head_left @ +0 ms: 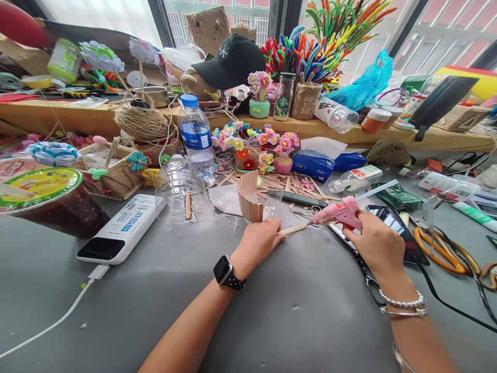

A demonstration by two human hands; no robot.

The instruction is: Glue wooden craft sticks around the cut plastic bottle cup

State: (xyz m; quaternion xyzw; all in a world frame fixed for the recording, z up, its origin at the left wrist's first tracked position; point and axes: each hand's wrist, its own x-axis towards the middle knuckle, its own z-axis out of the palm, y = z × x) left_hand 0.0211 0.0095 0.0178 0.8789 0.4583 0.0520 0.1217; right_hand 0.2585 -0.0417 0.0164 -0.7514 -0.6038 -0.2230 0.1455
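My left hand (pixel 259 244), with a watch on its wrist, pinches one end of a flat wooden stick (pixel 294 229) low over the grey table. In my right hand (pixel 375 243) is a pink glue gun (pixel 338 213), its nozzle at the stick's far end. A clear glue stick (pixel 378 190) sticks out of the gun's back. Just beyond my left hand stands a curved wall of upright wooden sticks (pixel 248 199) around a piece of clear plastic, partly hidden by the hand.
A cut clear bottle (pixel 182 194), a water bottle (pixel 196 137) and a white power bank (pixel 122 228) are at left, beside a sealed drink cup (pixel 77 207). Loose sticks (pixel 272 185) lie behind. Black scissors (pixel 363 267), a phone (pixel 399 233) and orange-handled scissors (pixel 438 251) lie right.
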